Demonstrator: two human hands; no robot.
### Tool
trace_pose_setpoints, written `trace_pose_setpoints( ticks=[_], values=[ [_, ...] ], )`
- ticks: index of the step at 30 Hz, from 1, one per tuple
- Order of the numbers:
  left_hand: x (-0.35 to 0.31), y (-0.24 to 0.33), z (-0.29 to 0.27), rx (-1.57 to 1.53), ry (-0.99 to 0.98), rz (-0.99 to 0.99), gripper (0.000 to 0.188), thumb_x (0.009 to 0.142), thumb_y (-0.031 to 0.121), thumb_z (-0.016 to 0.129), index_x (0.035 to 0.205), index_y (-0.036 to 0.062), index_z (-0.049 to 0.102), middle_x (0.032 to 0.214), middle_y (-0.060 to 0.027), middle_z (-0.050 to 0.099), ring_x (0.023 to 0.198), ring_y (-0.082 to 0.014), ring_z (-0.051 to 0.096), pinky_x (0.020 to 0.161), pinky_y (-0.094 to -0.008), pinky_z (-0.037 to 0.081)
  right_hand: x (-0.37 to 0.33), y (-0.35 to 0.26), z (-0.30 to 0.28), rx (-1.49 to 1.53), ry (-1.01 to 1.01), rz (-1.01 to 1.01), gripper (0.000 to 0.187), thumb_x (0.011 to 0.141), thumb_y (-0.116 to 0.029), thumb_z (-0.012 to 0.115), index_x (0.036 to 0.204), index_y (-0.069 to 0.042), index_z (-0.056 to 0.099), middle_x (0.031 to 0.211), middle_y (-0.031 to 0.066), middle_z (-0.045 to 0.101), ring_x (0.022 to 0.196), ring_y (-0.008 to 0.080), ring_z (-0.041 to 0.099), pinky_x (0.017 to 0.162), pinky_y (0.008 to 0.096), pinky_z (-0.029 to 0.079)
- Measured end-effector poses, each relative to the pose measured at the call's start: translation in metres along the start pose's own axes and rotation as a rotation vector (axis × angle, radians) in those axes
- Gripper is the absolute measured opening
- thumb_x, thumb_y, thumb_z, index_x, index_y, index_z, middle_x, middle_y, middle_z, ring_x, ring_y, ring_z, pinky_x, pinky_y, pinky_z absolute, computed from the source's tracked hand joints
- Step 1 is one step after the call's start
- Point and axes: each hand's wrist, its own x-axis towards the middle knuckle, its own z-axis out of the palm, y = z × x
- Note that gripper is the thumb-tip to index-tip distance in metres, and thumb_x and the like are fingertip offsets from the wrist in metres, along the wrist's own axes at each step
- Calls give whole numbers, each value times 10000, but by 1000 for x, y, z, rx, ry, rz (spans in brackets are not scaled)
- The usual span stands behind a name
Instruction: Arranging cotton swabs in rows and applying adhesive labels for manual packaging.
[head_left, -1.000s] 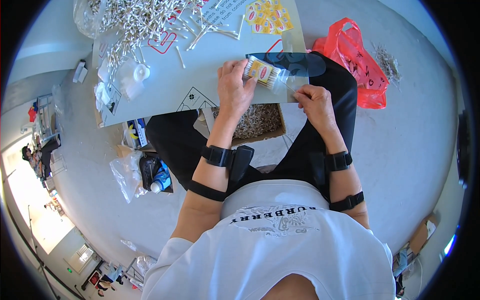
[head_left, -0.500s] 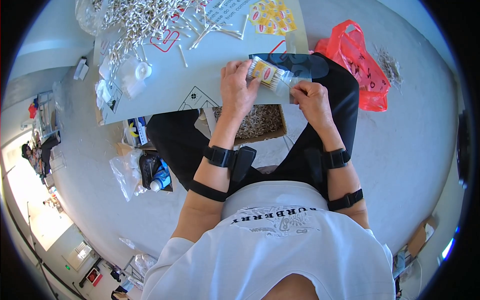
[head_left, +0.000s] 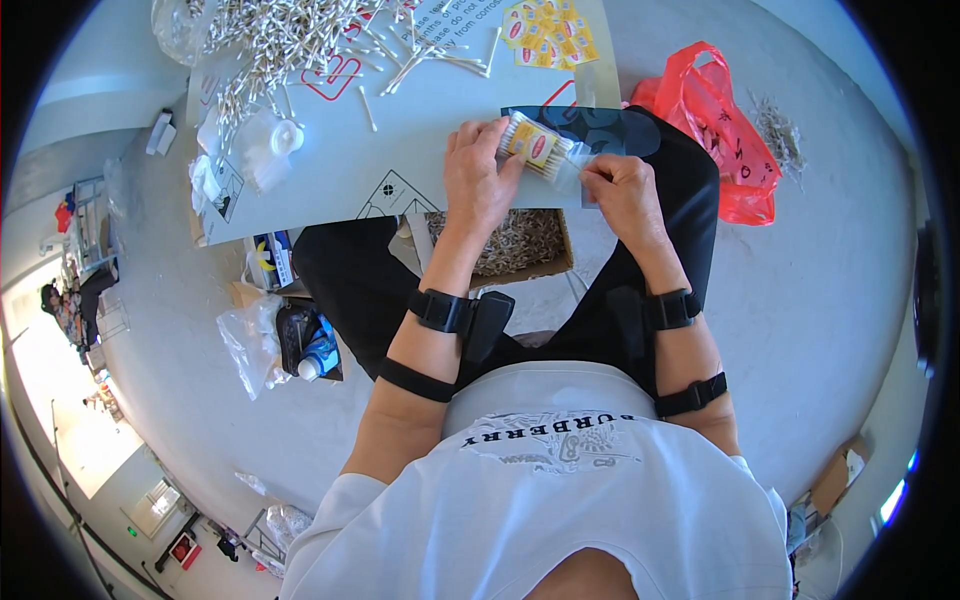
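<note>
Near the surface's (head_left: 330,190) near right corner, upper centre of the frame, I saw a small clear bag of cotton swabs (head_left: 537,145). The left hand (head_left: 482,178) gripped its left end; the right hand (head_left: 622,190) pinched the plastic at the other end, close to the surface's edge. Dark film (head_left: 605,125) lay just behind, reaching past the right edge. A wide gap ran leftward from the left hand to some clear plastic (head_left: 263,165). Loose swabs (head_left: 290,40) crowded the upper left, yellow cards (head_left: 550,35) the far right.
</note>
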Motion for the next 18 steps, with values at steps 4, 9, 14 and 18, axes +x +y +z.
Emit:
trace_pose_setpoints(
  ticks=[4, 9, 14, 18],
  values=[
    [1, 0, 0, -16, -10, -6, 446, 703, 101, 737, 1132, 28, 641, 1015, -134, 592, 966, -324, 552, 858, -416, 454, 3, 3, 2, 7, 16, -15, 83, 776, -28, 659, 789, 51, 638, 659, 185, 608, 576, 251, 614, 583, 329, 478],
    [0, -1, 1, 1, -11, -12, 452, 705, 112, 738, 1139, 38, 637, 1015, -132, 592, 964, -323, 553, 848, -423, 453, 5, -2, 7, 202, 6, 120, 45, 820, 9, 633, 823, 54, 632, 662, 122, 644, 562, 158, 626, 530, 271, 493],
    [1, -1, 2, 5, -10, -14, 464, 709, 124, 738, 1153, 45, 629, 1019, -131, 592, 966, -327, 553, 844, -428, 452, 3, 5, 5, 497, -4, 307, 53, 867, 1, 617, 847, 50, 619, 665, 71, 640, 574, 106, 628, 485, 215, 481],
    [1, -2, 1, 0, -10, -11, 463, 709, 126, 738, 1151, 43, 629, 1019, -131, 592, 965, -329, 554, 845, -429, 452, -2, 10, 4, 501, 32, 315, 54, 859, -5, 632, 834, 42, 630, 663, 57, 641, 555, 87, 603, 477, 202, 460]
  ],
)
